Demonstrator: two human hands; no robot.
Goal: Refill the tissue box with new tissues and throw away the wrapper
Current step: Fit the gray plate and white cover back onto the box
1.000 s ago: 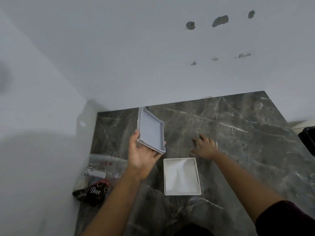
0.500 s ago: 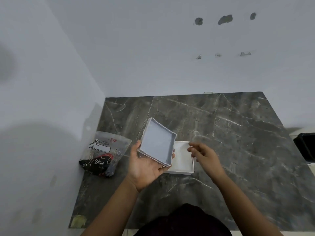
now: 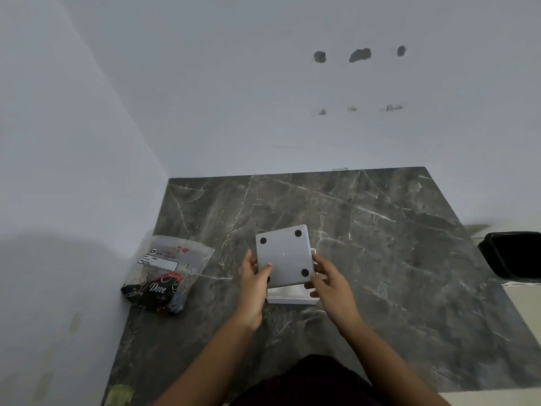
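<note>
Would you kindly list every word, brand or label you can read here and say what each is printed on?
"Dove": white script on the dark lower part of the tissue pack.
"BIG TISSUES", roughly: blurred print near the pack's top.
White label on the pack: too small to read.
Grey box base: no text.

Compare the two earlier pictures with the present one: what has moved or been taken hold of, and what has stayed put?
The grey base was flipped, feet up, and brought down over the white box. The right hand, free before, now grips its edge beside the left hand. The tissue pack stays lying on the counter.
</note>
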